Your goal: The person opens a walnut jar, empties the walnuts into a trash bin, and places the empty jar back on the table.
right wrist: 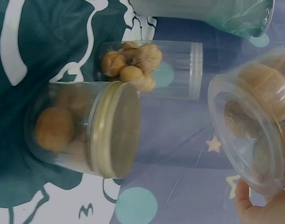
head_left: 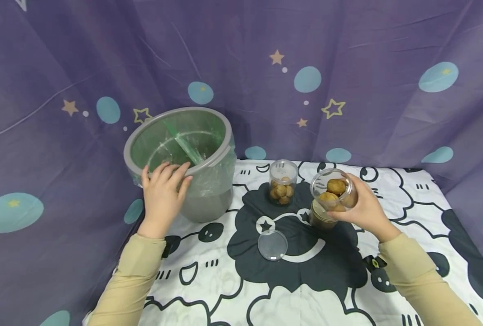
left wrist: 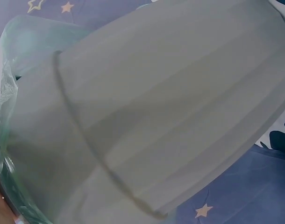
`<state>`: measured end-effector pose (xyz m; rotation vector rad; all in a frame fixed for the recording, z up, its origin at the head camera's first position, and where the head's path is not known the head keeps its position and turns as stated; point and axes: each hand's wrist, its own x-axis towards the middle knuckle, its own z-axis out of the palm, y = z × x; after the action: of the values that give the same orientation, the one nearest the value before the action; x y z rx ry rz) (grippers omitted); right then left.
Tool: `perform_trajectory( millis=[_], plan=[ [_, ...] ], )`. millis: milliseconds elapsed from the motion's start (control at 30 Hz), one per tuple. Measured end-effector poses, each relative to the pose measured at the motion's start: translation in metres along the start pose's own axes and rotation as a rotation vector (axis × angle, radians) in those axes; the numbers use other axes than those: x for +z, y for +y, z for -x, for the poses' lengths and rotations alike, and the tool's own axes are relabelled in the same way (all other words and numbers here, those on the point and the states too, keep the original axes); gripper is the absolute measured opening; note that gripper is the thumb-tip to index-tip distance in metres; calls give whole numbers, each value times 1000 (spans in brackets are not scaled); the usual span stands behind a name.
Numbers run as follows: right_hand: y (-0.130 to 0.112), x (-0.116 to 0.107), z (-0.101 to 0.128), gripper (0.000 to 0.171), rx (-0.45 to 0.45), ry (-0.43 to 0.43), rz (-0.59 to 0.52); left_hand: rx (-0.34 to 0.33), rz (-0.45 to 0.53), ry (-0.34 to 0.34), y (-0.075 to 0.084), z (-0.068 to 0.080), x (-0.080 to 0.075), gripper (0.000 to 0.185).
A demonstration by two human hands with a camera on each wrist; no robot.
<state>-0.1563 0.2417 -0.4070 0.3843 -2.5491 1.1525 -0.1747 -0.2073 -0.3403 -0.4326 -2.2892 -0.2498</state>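
Observation:
My left hand (head_left: pixel 160 197) is at the front rim of a grey trash can (head_left: pixel 209 199), fingers hooked over the edge and thumb lower on the outer side. A thin green plastic bag (head_left: pixel 214 174) lines the can and folds over its rim. My right hand (head_left: pixel 365 203) grips a clear round jar (right wrist: pixel 216 100) with large brown walnuts (head_left: pixel 336 186) inside. That jar is raised beside and over a gold-lidded jar (right wrist: pixel 117 130), partly hiding it in the head view. In the left wrist view only a bit of hand shows at the lower left corner.
Another clear jar (head_left: pixel 283 174) of smaller brown nuts (head_left: pixel 282 192) stands behind, left of the raised jar. Flat on the black-and-white patterned cloth (head_left: pixel 209 290) lies a clear round lid (head_left: pixel 272 245). A purple curtain (head_left: pixel 241 59) hangs right behind the table.

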Motion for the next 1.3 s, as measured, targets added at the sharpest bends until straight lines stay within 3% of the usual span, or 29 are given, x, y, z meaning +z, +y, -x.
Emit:
perform_trajectory(
  millis=[333,567,900,1300],
  plan=[
    [-28,-4,-29,101,-101,-12,61,9,9,3,1,-2,0,32],
    [-52,-11,-63,99,-195,-36,94,1,24,19,3,-2,2,31],
    [-87,-3,-110,102,-224,-96,155,-13,34,47,1,1,4,30],
    [-128,19,-145,102,-218,-158,242,-24,48,66,2,2,7,28]
  ],
)
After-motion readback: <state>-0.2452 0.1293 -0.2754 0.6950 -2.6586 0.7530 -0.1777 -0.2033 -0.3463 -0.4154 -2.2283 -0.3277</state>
